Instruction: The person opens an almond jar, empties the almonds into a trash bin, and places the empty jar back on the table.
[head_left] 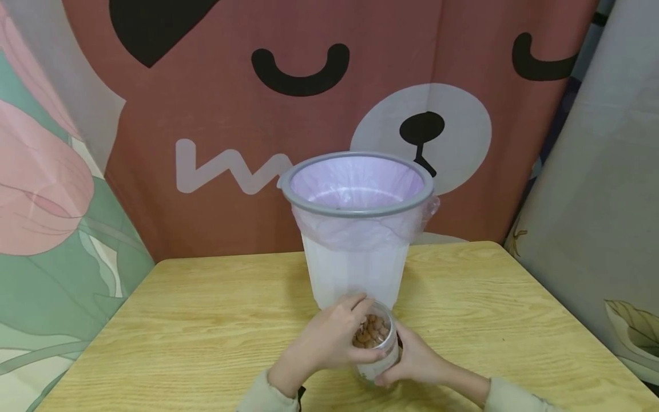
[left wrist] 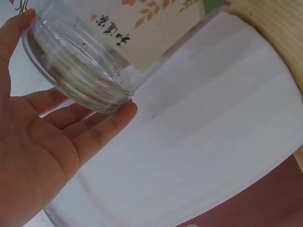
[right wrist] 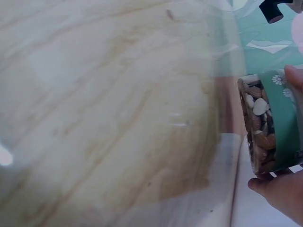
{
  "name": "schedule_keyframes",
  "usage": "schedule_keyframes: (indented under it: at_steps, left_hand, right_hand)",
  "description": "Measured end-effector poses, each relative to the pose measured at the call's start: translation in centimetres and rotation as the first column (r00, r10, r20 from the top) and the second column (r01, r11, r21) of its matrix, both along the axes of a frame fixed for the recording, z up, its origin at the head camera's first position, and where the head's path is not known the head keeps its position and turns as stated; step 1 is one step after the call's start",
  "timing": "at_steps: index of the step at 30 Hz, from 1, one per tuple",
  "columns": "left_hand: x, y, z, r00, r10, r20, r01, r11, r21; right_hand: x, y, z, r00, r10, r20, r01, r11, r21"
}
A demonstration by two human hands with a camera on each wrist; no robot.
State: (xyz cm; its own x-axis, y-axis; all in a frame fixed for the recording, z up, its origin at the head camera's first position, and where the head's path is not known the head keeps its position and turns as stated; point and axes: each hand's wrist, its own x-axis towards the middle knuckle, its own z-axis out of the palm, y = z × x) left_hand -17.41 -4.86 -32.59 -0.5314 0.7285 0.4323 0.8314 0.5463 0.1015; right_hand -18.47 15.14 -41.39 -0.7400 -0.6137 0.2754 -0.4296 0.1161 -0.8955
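Jar (head_left: pixel 374 348) of nuts sits low on table (head_left: pixel 206 320) touching bin (head_left: pixel 356 229); right hand (head_left: pixel 412 363) grips its side; left hand (head_left: pixel 334 337) fingers relaxed at open mouth; tilting risks spilling nuts.

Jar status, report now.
Left hand over the open jar mouth, right hand gripping its side. Nuts inside. Bin directly behind, touching distance unclear.
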Motion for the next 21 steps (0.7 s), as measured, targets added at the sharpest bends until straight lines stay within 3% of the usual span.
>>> schedule_keyframes:
  at_steps: [9, 21]
  left_hand:
    - [-0.08, -0.29, 0.20, 0.998, -0.008, -0.067, 0.010, 0.999, 0.031]
    - [-0.06, -0.24, 0.04, 1.000, -0.001, -0.025, 0.001, 1.000, 0.013]
  right_hand:
    - [0.23, -0.06, 0.68, 0.998, 0.052, 0.024, -0.051, 0.998, -0.044]
    - [0.49, 0.07, 0.55, 0.999, 0.004, -0.032, -0.004, 1.000, -0.015]
